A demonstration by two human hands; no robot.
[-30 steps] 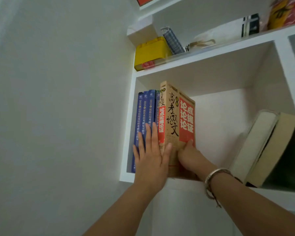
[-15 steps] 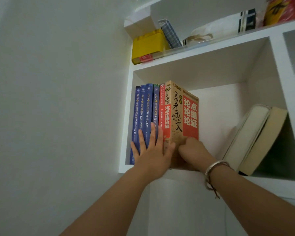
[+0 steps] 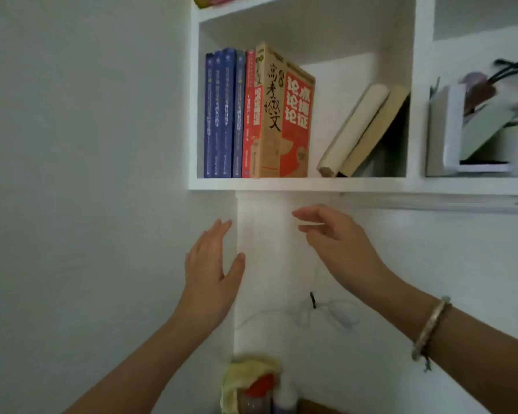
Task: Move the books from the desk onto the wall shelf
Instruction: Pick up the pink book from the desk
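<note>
The left hand is spread, fingers straight and pointing up, thumb out to the side, holding nothing. The right hand is also empty, its fingers loosely extended toward the left, slightly bent; a bracelet sits on that wrist. Both hands hang in the air in front of the white wall, below the shelf and apart from it, touching no book.

On the shelf's left compartment the books stand upright in a tight row against the left wall: 4 blue books, then a red book, then a thick tan book with a red panel on its cover, at the right end of the row. Well to the right in the same compartment, 2 pale books lean together against the right wall.

The next compartment to the right holds a white box with blurred items. Low in the view, between the forearms, stands a bottle with a yellow cloth over it.
</note>
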